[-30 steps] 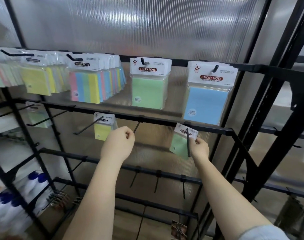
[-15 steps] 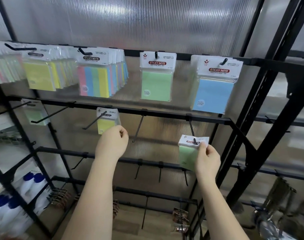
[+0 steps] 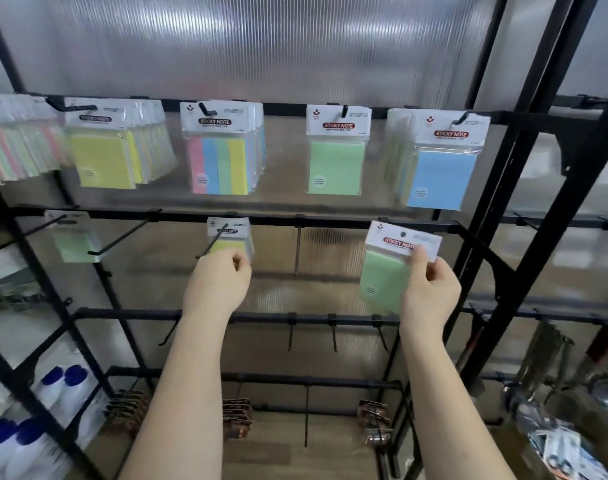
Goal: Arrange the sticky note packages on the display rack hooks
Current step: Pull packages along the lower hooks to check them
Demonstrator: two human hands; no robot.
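Pinching the green package [image 3: 385,275] by its card header in my right hand [image 3: 430,292] keeps its punched hole clear for a hook, while my left hand [image 3: 219,285], fingers curled, steadies the yellow package [image 3: 230,233] on its hook [image 3: 212,244]

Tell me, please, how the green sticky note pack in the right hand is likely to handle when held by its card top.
The green pack looks light: the right hand holds it by a pinch on the card header. It hangs tilted, so it will probably swing. The clear wrapper may be slippery.
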